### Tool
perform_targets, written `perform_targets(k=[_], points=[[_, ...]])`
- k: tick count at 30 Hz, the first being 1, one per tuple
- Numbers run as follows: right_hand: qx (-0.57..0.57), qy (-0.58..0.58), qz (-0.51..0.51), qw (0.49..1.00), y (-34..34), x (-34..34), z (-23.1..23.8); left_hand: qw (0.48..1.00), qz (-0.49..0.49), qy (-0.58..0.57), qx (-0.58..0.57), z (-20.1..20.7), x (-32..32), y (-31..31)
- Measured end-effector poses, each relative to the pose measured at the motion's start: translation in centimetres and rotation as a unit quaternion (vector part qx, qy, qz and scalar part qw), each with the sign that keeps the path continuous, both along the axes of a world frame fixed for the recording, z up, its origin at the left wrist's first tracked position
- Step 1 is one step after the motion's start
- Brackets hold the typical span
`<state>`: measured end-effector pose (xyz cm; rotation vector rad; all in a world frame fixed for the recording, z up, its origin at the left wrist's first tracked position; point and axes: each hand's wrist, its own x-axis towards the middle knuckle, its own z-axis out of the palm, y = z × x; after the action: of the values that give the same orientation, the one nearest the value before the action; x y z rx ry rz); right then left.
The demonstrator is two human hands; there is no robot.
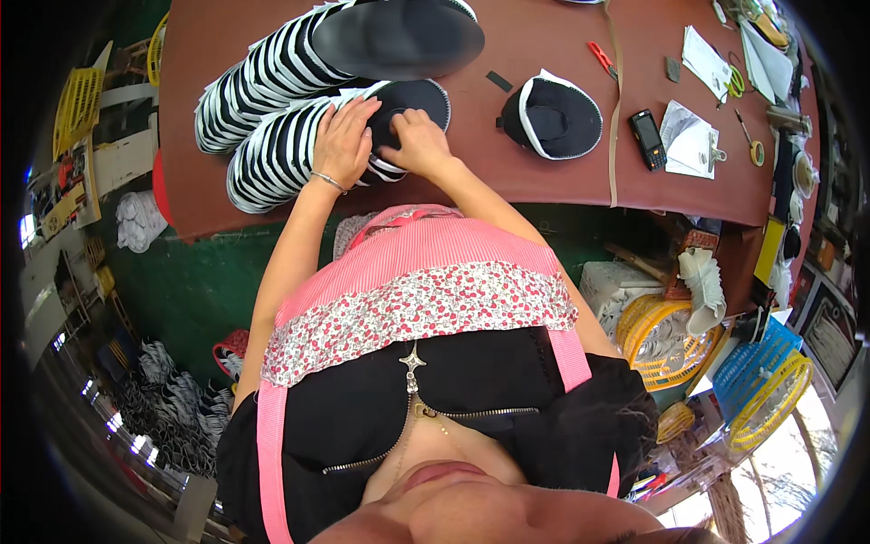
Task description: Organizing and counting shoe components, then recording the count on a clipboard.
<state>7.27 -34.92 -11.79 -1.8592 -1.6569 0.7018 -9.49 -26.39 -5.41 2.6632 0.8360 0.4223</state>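
Two long rows of nested black shoe uppers with white edges lie on the table, a far row (267,77) and a near row (272,159). My left hand (343,145) rests on the near row with its fingers stretched out. My right hand (419,143) is at the row's right end, its fingers bent onto the front shoe upper (428,93); the thumb side is partly hidden in the dark opening. To the right, a single shoe upper (580,109) sits apart, black with a white edge.
On the brown table (544,186) lie a small black strip (498,81), red-handled pliers (602,61), a tan strap (614,136), a handheld device (647,140) and a clipboard with papers (689,140). Below right stand yellow baskets (648,317) and a white shoe (704,286).
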Motion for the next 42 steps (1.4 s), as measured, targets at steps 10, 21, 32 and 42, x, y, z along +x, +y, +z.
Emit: perform_targets(k=[10, 21, 32, 42], points=[[-0.081, 0.594, -0.295, 0.744, -2.7, 6.6, -3.5, 0.999, 0.036, -0.024, 0.009, -0.7, -0.1, -0.3], [0.091, 0.085, 0.013, 0.992, -4.1, 1.0, 4.4, 0.996, 0.063, -0.056, 0.0, -1.5, 0.6, 0.2], [0.054, -0.173, -0.217, 0.959, -9.7, 16.2, 5.8, 0.999, 0.036, -0.002, 0.015, -2.0, 0.5, 0.7], [-0.037, -0.17, 0.021, 0.984, -6.3, 5.4, -2.4, 0.999, 0.014, 0.012, 0.03, -2.8, 0.4, 0.6]])
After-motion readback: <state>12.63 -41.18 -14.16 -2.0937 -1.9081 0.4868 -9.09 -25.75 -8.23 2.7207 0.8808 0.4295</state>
